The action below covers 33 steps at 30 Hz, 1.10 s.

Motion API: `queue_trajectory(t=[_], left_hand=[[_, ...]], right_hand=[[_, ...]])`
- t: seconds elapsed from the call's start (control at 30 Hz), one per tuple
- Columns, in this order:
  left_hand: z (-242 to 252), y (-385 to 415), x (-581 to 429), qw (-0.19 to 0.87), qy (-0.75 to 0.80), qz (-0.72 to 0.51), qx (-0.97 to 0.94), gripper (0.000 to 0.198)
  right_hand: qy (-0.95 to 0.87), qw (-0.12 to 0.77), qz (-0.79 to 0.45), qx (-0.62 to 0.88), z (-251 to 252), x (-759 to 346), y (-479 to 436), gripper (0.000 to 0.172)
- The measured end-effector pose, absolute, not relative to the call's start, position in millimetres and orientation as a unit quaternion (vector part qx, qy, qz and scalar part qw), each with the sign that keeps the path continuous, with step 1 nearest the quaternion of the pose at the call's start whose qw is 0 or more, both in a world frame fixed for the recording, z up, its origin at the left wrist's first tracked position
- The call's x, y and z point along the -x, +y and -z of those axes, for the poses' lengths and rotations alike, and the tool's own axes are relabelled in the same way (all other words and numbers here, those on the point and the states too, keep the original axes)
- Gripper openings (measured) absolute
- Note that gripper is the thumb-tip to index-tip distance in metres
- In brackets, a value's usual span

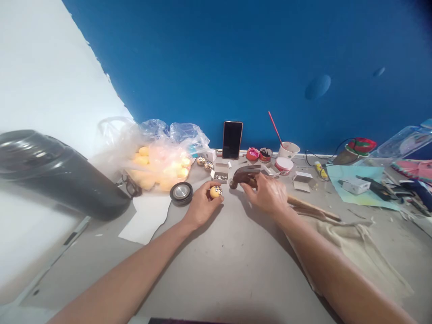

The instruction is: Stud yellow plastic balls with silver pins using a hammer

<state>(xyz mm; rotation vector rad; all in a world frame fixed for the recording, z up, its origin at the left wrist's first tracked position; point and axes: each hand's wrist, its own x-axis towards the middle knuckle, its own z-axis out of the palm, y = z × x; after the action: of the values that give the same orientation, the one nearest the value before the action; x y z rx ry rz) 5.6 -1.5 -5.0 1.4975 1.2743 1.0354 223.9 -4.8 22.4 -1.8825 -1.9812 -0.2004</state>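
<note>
Between the fingertips of my left hand (200,204) is a small yellow ball (216,192), with shiny silver studs covering part of its top. My right hand (270,193) is closed round a claw hammer (245,174) close to its dark head. The hammer's wooden handle (315,209) sticks out behind that hand to the right. The head is a short way right of the ball, not touching it. Just beyond the ball lies an open little box (221,177) of silver studs. Two studded balls (204,163) rest behind my left hand.
A clear plastic bag (162,162) of yellow balls lies at the left, by a big dark bottle (64,175) and a round black lid (181,193). A phone (232,140) leans on the blue wall. Rightward are a paper cup (288,149) and a beige cloth (351,243).
</note>
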Motion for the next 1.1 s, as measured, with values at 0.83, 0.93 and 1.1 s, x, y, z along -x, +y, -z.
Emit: queue_trajectory(t=[0.83, 0.93, 1.1], left_hand=[[-6, -6, -8, 0.440, 0.498, -0.394, -0.635, 0.026], [-7, -6, -8, 0.434, 0.495, -0.390, -0.643, 0.027], [-5, -5, -9, 0.407, 0.510, -0.390, -0.650, 0.018]], right_hand=[[-0.771, 0.361, 0.215, 0.479, -26, -214, -22, 0.027], [-0.788, 0.343, 0.210, 0.466, -27, -213, -21, 0.029], [-0.771, 0.347, 0.204, 0.493, -29, -213, -20, 0.029]])
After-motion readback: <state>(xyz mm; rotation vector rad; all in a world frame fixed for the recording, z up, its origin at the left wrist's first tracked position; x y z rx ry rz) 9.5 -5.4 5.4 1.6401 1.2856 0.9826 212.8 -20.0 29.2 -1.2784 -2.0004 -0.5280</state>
